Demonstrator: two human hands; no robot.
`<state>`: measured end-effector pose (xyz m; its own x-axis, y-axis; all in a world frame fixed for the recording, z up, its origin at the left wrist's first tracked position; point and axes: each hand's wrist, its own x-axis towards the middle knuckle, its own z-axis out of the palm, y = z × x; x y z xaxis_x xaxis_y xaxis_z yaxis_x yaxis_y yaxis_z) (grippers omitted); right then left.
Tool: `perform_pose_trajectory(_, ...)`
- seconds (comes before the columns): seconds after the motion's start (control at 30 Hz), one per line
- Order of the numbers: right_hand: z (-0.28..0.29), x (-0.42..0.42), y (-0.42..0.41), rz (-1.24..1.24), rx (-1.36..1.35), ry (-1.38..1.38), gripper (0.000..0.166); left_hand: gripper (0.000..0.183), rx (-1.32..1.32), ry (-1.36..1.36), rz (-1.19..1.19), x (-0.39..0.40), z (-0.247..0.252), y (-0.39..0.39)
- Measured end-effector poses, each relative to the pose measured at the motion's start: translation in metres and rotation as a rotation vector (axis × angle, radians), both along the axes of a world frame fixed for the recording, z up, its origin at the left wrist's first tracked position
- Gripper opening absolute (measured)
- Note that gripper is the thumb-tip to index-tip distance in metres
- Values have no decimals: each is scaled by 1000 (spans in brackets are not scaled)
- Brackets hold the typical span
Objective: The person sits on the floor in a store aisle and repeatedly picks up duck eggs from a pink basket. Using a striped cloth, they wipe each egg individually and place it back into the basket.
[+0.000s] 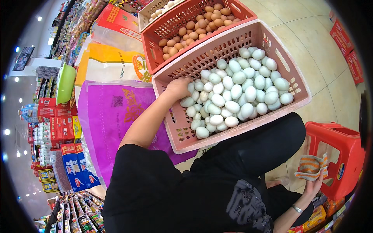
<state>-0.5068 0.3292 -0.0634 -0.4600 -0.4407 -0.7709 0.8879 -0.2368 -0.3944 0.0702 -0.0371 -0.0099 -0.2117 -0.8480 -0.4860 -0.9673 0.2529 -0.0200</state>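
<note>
A pale pink plastic basket (294,80) stands before me, heaped with pale bluish-white eggs (233,90). My left hand (179,88) reaches over its left end, with the fingers curled down against the eggs there. The fingertips are partly hidden, so a grip on an egg cannot be made out. Off to the lower right, my right hand (314,185) holds an orange-and-grey striped cloth (311,166) with its edges folded up. A silver bracelet (297,208) circles that wrist.
Beyond stands a red basket (147,55) of brown eggs (201,27), then a cream basket (142,20) with whitish eggs. Purple (113,110) and yellow printed bags (107,54) lie left of the baskets. A red plastic stool (346,157) stands right. Stocked shelves (75,215) line the lower left.
</note>
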Motion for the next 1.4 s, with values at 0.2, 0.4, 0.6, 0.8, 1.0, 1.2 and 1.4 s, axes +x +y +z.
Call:
perform_pose_trajectory(0.2, -13, 0, 0, -6, 57, -24, 41, 53, -21, -25, -10, -8, -2, 3)
perform_pose_trajectory(0.4, -10, 2, -2, -15, 97, -4, 41, 53, 86, -44, -104, -38, 33, 28)
perform_pose_trajectory(0.6, -19, 2, -3, 22, 59, -17, 41, 63, 341, -111, -57, -38, -3, 54)
perform_pose_trajectory(0.8, -22, 0, 3, 20, 81, -5, 41, 66, 360, -127, -61, -48, -15, 58)
perform_pose_trajectory(1.0, -30, -8, 10, 56, 36, 20, 42, 42, 301, -100, -113, -31, 3, 59)
perform_pose_trajectory(1.2, -22, 0, 2, 58, 21, -19, 42, 27, 269, -192, -195, -15, 21, 49)
perform_pose_trajectory(1.4, -23, -1, 5, 28, 73, 21, 42, 22, 181, -241, -230, -10, 23, 40)
